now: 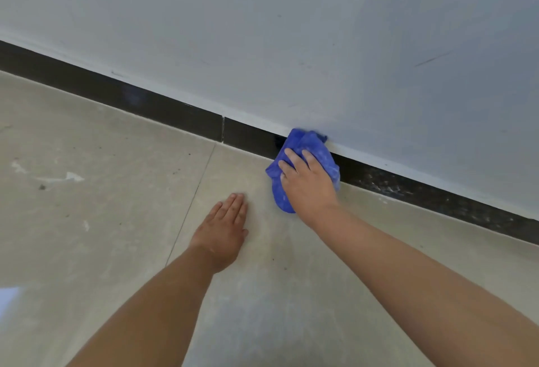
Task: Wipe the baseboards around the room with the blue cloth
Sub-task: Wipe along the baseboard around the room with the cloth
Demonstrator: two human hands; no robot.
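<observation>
the right hand point(306, 183) presses the bunched blue cloth point(316, 148) against the dark baseboard point(175, 116), fingers laid flat and a little spread over the cloth. the cloth sits where baseboard meets the pale tiled floor point(102, 235), its top edge touching the white wall point(291, 31). the left hand point(226, 232) rests flat on the floor, fingers straight and together, near the cloth. dusty specks show on the baseboard right of the cloth.

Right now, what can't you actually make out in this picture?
- Head view: the baseboard behind the blue cloth, hidden by cloth and right hand.
- Cloth underside: hidden, so dirt pickup is unknown.
- Baseboard ends: cut off by frame edges.
- Floor under the left hand: covered.
</observation>
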